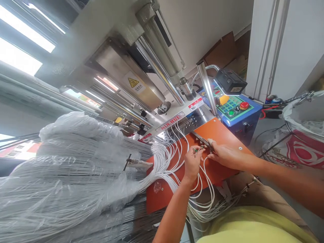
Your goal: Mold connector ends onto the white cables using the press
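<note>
My left hand (192,162) is closed in a pinch on a small cable end with green on it, over the orange table board (174,168). Against its fingertips lies a narrow metal bar (199,138) with small fittings along it. My right hand (224,156) grips the near end of this bar, with a pale cover on one fingertip. White cables (162,157) fan out across the board, and several loop down past its front edge. A few more run into the machine's lower block (174,130). My fingers partly hide the cable end.
A large press (126,74) with steel columns rises above the board. The blue control box (243,114) with a red stop button stands at the right. Plastic-wrapped cable bundles (63,168) fill the left, beside a clamp (129,162). A white sack (301,135) is far right.
</note>
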Action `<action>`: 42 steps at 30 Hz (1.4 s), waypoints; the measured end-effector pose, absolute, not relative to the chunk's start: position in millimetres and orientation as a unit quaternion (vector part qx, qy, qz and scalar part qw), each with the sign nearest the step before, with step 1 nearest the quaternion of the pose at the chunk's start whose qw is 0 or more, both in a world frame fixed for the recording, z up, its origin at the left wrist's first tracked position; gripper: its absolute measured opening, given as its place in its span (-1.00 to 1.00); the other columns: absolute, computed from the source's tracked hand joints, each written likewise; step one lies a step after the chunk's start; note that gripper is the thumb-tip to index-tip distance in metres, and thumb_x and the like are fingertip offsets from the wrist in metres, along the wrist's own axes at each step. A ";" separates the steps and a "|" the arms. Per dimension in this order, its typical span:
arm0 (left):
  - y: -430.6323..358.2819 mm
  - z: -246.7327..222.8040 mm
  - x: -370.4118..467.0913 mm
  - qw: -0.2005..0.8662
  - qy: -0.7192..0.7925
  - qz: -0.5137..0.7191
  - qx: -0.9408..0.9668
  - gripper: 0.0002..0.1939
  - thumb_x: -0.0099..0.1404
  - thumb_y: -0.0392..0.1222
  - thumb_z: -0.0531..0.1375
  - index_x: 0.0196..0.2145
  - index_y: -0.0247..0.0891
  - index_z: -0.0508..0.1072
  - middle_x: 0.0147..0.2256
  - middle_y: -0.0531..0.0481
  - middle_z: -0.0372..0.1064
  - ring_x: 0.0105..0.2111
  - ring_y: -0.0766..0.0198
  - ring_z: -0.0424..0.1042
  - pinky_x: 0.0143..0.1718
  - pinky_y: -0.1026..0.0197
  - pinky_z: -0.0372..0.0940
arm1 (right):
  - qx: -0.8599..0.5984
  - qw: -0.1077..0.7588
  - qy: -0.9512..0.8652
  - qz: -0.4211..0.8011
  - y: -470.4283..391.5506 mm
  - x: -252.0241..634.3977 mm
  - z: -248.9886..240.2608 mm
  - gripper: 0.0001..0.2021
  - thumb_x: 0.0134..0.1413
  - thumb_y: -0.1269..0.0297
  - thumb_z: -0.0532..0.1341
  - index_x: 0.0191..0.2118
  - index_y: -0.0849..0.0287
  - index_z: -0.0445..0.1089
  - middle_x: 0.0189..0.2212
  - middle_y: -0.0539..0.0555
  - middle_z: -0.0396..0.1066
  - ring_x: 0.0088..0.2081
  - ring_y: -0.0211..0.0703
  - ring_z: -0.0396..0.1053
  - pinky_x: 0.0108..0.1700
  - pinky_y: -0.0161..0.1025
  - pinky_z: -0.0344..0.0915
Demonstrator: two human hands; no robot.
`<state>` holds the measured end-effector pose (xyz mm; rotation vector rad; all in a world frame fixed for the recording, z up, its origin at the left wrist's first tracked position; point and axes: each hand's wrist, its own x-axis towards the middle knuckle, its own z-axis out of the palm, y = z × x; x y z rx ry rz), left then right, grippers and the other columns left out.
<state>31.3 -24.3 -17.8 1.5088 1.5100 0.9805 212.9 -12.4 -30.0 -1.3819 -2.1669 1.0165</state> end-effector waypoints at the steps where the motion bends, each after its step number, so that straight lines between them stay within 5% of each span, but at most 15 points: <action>1: -24.6 -19.3 31.5 0.388 0.592 0.379 0.596 -0.76 0.26 -0.05 0.23 -0.22 -0.28 0.48 -0.58 0.11 0.40 -0.64 0.41 0.29 -0.54 0.35 0.21 | -0.489 0.190 -0.769 0.364 -12.2 213.8 -29.6 -0.63 0.23 0.13 0.08 0.08 0.18 0.14 -0.23 0.20 0.50 -0.21 0.05 0.47 -0.25 -0.21 0.21; 9: -28.3 -26.0 30.3 0.332 0.549 0.386 0.663 -0.85 0.24 -0.18 0.27 -0.26 -0.26 0.59 -0.32 -0.05 0.57 -0.32 0.24 0.51 -0.23 0.24 0.39 | -0.490 0.181 -0.777 0.351 -11.7 219.6 -28.9 -0.67 0.27 0.03 0.03 0.02 0.12 0.12 -0.28 0.13 0.48 -0.30 0.00 0.47 -0.35 -0.25 0.17; 29: -26.9 -40.8 37.4 0.271 0.566 0.408 0.663 -0.84 0.24 -0.29 0.22 -0.25 -0.21 0.60 -0.29 -0.03 0.58 -0.28 0.21 0.54 -0.17 0.18 0.41 | -0.478 0.165 -0.780 0.367 -9.7 223.4 -24.4 -0.71 0.29 0.05 -0.01 -0.01 0.11 0.12 -0.30 0.11 0.48 -0.30 0.02 0.47 -0.37 -0.23 0.16; 36: -22.2 -19.9 35.0 0.357 0.554 0.380 0.649 -0.83 0.19 -0.28 0.27 -0.23 -0.24 0.60 -0.23 -0.07 0.57 -0.21 0.19 0.53 -0.10 0.15 0.39 | -0.496 0.151 -0.789 0.330 -8.9 219.3 -32.9 -0.57 0.27 0.08 0.02 0.15 0.19 0.05 -0.26 0.19 0.51 -0.24 0.08 0.48 -0.34 -0.21 0.16; 42: -18.3 -14.4 27.9 0.408 0.562 0.408 0.592 -0.76 0.30 -0.08 0.21 -0.21 -0.24 0.59 -0.06 -0.13 0.50 -0.09 0.19 0.47 -0.01 0.15 0.32 | -0.504 0.147 -0.788 0.320 -9.8 220.9 -28.3 -0.66 0.25 0.07 0.05 0.03 0.18 0.15 -0.32 0.16 0.51 -0.32 0.08 0.48 -0.40 -0.22 0.12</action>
